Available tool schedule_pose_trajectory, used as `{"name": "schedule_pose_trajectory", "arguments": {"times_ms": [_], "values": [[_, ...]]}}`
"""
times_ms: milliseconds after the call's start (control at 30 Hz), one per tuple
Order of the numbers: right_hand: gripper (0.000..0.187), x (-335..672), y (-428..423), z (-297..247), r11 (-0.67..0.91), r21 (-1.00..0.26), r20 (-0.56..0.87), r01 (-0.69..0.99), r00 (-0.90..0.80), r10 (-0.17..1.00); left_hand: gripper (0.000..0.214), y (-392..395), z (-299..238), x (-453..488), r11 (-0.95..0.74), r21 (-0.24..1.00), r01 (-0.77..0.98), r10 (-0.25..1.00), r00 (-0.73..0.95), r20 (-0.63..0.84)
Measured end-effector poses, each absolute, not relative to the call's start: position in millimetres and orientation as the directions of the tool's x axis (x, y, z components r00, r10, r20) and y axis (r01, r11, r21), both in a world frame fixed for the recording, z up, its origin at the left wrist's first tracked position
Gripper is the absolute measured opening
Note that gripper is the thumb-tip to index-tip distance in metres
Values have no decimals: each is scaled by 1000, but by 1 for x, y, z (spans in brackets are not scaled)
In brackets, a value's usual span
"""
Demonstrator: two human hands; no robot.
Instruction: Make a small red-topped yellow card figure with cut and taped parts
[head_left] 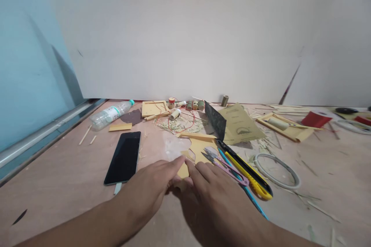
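Observation:
My left hand (152,183) and my right hand (211,183) meet low in the middle, thumbs and fingertips closed on a small piece of yellow paper (183,170). Part of that piece is hidden under the fingers. Just beyond lies a yellow sheet (201,147) with a curved cut in its edge, beside a whitish patch on the table. Right of my right hand are thread snips with pink handles (238,177), a blue pencil-like stick (256,202) and a yellow and black utility knife (246,170).
A phone (124,158) and a plastic bottle (111,115) lie left. Sandpaper (242,125), shavings (185,125) and small painted cylinders (195,105) sit farther back. On the right are a tape ring (276,170) and a red spool (315,119). A white board (197,46) stands behind.

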State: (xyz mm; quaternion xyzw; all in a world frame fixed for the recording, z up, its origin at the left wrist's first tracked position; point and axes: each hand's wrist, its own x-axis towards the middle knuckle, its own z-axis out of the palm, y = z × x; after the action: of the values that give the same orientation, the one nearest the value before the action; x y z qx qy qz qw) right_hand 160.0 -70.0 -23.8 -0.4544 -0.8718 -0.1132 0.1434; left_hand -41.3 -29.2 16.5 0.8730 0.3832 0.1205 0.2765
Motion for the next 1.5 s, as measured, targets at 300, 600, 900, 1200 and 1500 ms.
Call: {"name": "schedule_pose_trajectory", "arguments": {"times_ms": [300,600,900,1200,1500], "values": [[24,161,-68,-30,600,71,351,797,-583,733,61,-35,18,-36,-520,510,685,770,635,-68],[26,163,-56,-14,686,-118,338,718,-620,708,61,-34,18,-37,-522,522,675,763,642,-66],[32,167,-55,10,679,-318,309,661,-605,734,61,-35,12,-40,-516,544,662,772,635,-40],[27,161,-65,-27,660,-4,304,751,-628,716,67,-38,-8,-44,-627,476,616,730,678,85],[56,155,-70,-44,543,77,303,836,-539,786,83,-39,-14,-44,-682,402,611,704,697,134]]}}
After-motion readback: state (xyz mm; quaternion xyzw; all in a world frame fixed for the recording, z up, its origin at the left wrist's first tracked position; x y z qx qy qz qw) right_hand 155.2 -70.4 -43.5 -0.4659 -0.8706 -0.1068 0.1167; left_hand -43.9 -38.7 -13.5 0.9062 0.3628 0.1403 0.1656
